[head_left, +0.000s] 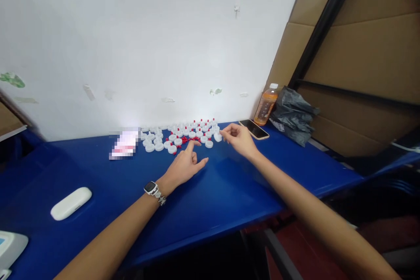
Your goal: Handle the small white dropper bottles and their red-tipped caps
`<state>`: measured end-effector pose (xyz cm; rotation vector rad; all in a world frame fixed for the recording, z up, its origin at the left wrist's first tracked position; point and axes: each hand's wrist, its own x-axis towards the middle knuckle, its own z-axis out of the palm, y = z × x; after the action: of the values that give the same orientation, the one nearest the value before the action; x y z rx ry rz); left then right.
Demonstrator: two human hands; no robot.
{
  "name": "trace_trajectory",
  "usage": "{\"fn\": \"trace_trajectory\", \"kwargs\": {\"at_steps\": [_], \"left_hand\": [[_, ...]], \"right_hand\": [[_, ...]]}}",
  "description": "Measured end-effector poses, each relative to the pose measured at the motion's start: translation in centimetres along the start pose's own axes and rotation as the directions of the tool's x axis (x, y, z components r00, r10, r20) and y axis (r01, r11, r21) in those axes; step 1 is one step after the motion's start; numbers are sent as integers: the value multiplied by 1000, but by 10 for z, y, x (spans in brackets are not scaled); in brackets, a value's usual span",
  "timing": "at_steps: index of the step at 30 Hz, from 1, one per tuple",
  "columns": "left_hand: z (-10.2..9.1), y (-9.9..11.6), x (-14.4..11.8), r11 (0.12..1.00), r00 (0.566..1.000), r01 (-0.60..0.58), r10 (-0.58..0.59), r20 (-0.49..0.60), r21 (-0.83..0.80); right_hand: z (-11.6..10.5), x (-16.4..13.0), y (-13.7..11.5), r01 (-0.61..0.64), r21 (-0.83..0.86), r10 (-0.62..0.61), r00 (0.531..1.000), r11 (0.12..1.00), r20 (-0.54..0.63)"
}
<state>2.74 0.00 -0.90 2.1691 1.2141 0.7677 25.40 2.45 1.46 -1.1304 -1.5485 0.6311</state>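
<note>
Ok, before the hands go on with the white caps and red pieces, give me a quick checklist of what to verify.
1. Left hand free: ok, forefinger points at the red pieces, nothing held.
2. Right hand grip: cannot tell; fingertips pinch at the edge of the white caps, too small to see what is between them.
3. Caps with red pieces fitted: ok for some; several on the left side show none.
4. Phone apart from the caps: ok, it lies just beyond the right hand.
5. Orange drink bottle upright and capped: ok, by the wall.
6. Blue table in front of the caps: ok, bare between the arms.
</note>
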Motion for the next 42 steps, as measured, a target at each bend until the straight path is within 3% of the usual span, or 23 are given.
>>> {"fn": "trace_trajectory", "kwargs": {"at_steps": [3, 8, 14, 21, 25, 34, 37, 42], "left_hand": [[-1, 0, 1, 999, 1000, 2, -3, 13, 35], [0, 0, 0, 994, 1000, -11, 8, 23, 107], [1, -1, 0, 989, 999, -14, 8, 36, 148], [-2, 5, -1, 989, 999, -21, 15, 43, 145], [-2, 5, 1, 989, 999, -9, 3, 45, 145], [0, 4, 2, 981, 998, -7, -5, 63, 194], [-1, 2, 1, 987, 999, -12, 4, 51, 159], [-1, -2, 1, 996, 998, 1, 4, -68, 87]], "right_hand": [[-7, 24, 14, -13, -254, 9, 1000, 967, -17], [12, 41, 31, 45, -435, 14, 991, 899, 132], [27, 41, 37, 62, -466, 24, 984, 883, 176], [7, 49, 40, -14, -443, 39, 998, 897, 48], [-6, 56, 45, -5, -492, 42, 997, 870, 64], [3, 60, 62, -41, -504, 100, 991, 863, 89], [1, 52, 52, -31, -421, 46, 999, 907, 27], [6, 15, 2, 72, -245, -80, 997, 967, -21]]}}
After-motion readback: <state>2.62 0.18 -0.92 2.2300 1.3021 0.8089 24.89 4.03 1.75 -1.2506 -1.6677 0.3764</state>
